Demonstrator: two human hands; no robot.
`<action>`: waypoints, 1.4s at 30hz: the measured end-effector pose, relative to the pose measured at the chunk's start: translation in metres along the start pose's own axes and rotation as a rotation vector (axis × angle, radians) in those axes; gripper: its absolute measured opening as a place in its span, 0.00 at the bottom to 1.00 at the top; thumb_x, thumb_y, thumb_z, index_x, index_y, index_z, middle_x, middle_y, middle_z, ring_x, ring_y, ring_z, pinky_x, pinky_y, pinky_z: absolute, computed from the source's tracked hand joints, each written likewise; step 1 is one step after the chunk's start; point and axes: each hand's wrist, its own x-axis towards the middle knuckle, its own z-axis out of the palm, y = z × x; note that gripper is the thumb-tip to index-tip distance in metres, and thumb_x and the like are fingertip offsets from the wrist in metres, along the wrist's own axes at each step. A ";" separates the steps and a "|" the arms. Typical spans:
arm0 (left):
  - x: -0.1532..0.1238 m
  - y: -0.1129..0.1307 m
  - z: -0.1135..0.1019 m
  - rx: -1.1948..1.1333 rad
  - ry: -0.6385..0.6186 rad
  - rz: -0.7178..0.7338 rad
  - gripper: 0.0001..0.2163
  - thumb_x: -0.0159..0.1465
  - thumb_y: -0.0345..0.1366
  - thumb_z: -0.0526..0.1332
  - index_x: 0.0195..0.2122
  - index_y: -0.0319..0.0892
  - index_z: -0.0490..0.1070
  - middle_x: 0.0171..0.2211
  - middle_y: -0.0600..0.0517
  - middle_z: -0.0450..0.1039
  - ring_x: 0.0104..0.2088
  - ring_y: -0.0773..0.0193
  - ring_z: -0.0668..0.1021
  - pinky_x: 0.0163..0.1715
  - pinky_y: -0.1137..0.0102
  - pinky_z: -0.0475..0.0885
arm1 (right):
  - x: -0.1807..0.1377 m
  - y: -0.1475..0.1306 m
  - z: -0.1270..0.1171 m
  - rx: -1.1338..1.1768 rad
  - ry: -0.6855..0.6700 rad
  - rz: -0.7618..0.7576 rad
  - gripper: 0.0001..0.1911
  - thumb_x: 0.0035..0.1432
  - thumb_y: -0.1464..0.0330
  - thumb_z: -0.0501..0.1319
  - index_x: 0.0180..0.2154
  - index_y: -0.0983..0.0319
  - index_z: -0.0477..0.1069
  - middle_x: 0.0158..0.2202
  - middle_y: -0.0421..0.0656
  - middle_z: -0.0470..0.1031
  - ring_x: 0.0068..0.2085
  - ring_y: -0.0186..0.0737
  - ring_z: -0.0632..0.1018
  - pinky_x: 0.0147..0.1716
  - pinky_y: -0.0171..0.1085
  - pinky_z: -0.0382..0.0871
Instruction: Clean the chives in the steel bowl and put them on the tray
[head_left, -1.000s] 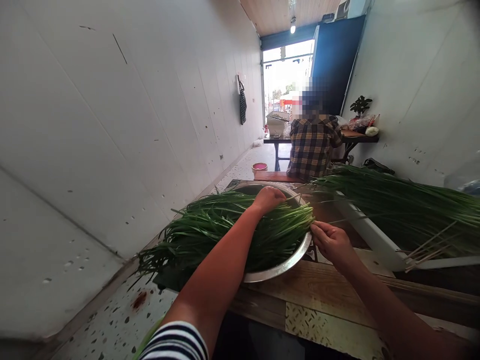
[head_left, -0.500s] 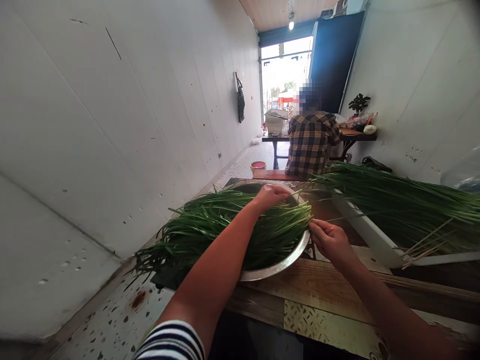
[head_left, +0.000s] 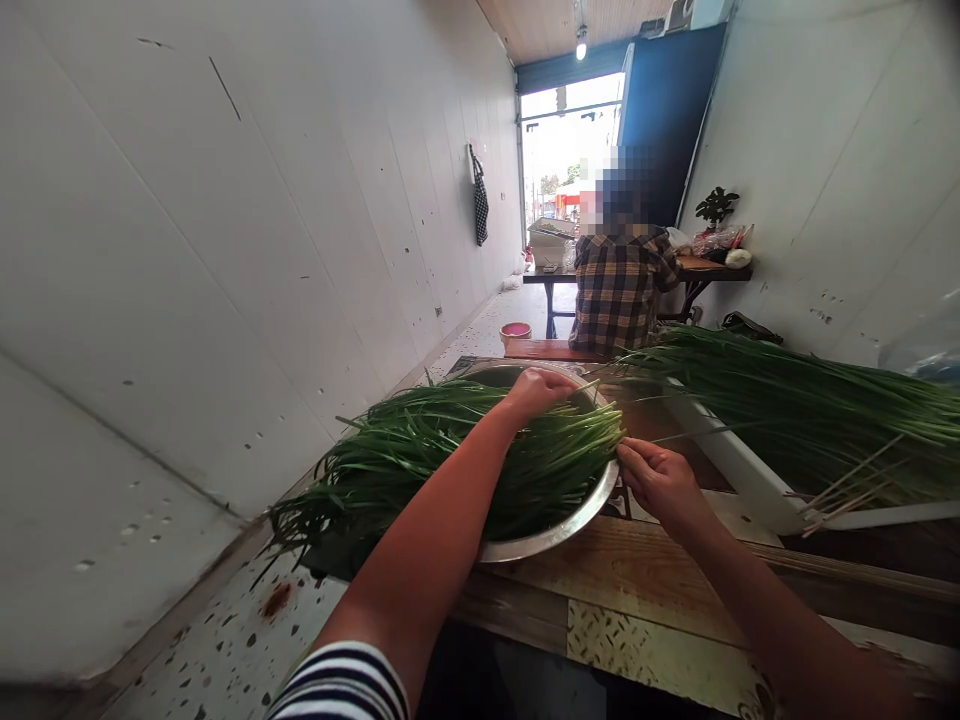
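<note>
A heap of long green chives (head_left: 405, 430) fills a round metal basin (head_left: 551, 542), leaves trailing over its left side and pale stem ends bunched at its right rim. Above the far part of the heap, my left hand (head_left: 538, 392) is closed in a pinch, with a pale chive stalk sticking out past its fingertips. At the basin's right rim my right hand (head_left: 661, 482) has thumb and forefinger pressed together at the stem ends. A thin chive leaf runs off to the right behind those fingers; exactly what they grip is mostly hidden.
More chives (head_left: 795, 390) lie in a white box (head_left: 739, 470) on the right, with several pale stalks over its near edge. The wooden tabletop (head_left: 592, 570) runs beneath the basin. Ahead, a person in a plaid shirt (head_left: 621, 290) sits at another table, near a bucket (head_left: 516, 332).
Both my hands keep practically the same place and the same pinch. The seated person's head has shifted slightly to the right.
</note>
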 end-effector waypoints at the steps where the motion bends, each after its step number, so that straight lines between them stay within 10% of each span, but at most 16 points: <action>1: 0.000 0.000 0.000 -0.004 0.000 -0.003 0.10 0.55 0.30 0.61 0.36 0.36 0.79 0.25 0.51 0.76 0.25 0.70 0.71 0.28 0.75 0.67 | 0.000 0.000 0.000 0.008 -0.001 0.005 0.22 0.41 0.53 0.67 0.33 0.64 0.78 0.22 0.41 0.70 0.22 0.33 0.68 0.18 0.30 0.59; 42: -0.002 -0.001 0.000 -0.114 -0.002 -0.001 0.08 0.52 0.27 0.63 0.32 0.37 0.80 0.22 0.53 0.74 0.25 0.70 0.71 0.32 0.74 0.69 | 0.003 0.010 -0.005 -0.121 -0.021 -0.078 0.20 0.49 0.55 0.62 0.34 0.66 0.76 0.17 0.37 0.63 0.17 0.28 0.58 0.15 0.30 0.49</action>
